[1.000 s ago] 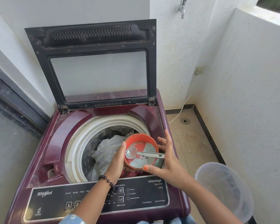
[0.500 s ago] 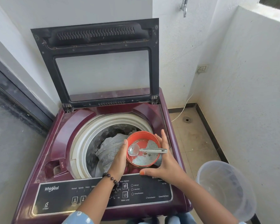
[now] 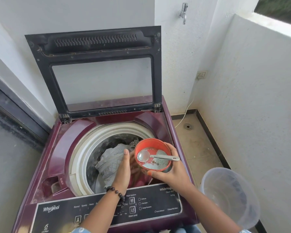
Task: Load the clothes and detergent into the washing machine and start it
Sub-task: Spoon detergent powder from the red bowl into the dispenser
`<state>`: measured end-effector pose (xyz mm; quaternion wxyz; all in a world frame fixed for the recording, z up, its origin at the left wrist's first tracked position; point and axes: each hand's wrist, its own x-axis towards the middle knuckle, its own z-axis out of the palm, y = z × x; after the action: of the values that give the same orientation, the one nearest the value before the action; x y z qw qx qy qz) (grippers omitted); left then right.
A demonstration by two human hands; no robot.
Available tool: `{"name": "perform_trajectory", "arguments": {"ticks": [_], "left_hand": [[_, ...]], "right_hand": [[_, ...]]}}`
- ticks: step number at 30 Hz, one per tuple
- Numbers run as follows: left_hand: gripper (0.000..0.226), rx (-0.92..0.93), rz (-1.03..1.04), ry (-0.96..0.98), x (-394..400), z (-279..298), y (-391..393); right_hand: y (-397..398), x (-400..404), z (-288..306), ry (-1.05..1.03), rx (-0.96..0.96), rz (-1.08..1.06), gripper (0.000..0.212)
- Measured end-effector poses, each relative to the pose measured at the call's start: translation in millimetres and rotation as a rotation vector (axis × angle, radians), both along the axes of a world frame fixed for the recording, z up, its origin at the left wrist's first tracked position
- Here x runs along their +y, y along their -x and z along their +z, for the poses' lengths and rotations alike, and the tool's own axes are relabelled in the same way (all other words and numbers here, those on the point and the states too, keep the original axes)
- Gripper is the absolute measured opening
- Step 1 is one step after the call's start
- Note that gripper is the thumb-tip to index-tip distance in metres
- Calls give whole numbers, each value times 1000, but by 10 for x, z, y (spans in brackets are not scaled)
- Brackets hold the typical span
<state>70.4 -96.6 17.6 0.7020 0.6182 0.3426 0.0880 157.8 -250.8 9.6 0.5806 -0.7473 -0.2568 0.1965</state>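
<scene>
Off to my right I see a translucent plastic bucket (image 3: pixel 232 197) standing on the tiled floor (image 3: pixel 198 148). A floor drain (image 3: pixel 188 126) sits near the corner, a metal tap (image 3: pixel 183 12) juts from the wall, and a white cable (image 3: pixel 185 113) runs up to a wall socket (image 3: pixel 201 75).

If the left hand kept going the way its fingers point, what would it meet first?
The left hand points up beside the orange bowl; straight on it would likely pass over the grey clothes and meet the drum's white rim, though depth is unclear.
</scene>
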Motion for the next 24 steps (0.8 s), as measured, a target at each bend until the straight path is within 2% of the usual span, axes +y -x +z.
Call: {"name": "perform_trajectory", "arguments": {"ticks": [4,9,11,15,18,24], "left_hand": [[57,1,34,-20,5,-40,-13],[62,54,18,45,51,-83,-79],[54,83,27,53,67,-129,-88],[41,111,47,-148,79,-244,-53],[22,64,58,-136,110,-315,-20],[31,4,6,-73,130,-280,-52]], "right_hand": [[19,4,6,40,7,-40,100],[110,40,27,118,-72,-112,102],[122,45,13,113,-66,-140,101],[112,73,22,117,-75,-174,99],[107,98,36,123,-66,-177,98],[144,103,17,125,-89,-220,100]]}}
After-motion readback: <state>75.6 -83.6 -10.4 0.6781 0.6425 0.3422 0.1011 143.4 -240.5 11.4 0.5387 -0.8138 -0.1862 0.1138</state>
